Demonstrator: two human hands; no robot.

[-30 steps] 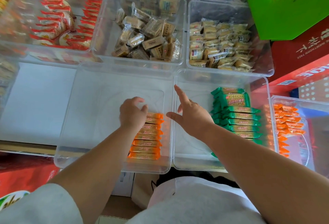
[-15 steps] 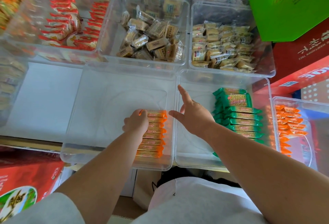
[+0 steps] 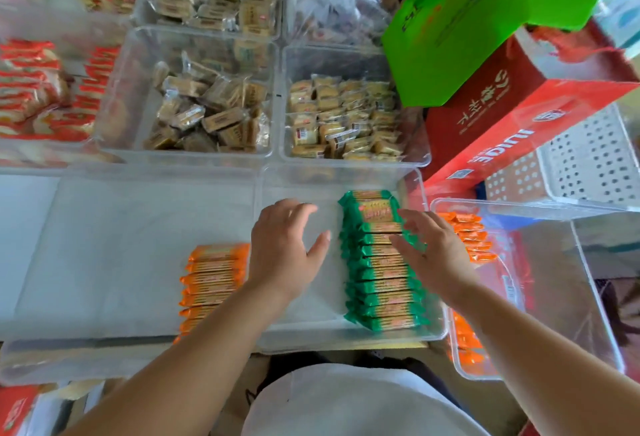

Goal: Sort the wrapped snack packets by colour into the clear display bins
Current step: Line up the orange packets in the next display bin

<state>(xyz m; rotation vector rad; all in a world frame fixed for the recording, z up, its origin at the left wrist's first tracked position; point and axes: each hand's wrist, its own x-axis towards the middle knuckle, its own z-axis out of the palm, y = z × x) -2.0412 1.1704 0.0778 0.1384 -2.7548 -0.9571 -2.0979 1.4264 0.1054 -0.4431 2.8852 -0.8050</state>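
Just beside open hands (image 3: 360, 255): green packets (image 3: 381, 280), red carton (image 3: 519, 117).

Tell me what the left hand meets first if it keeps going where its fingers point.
Probably the far wall of the clear plastic bin with the green-wrapped packets: the open left hand points away over bare floor, beside that stack. Height is unclear.

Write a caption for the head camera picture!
Both open hands, left hand and right hand, reach around green packets in a clear bin.
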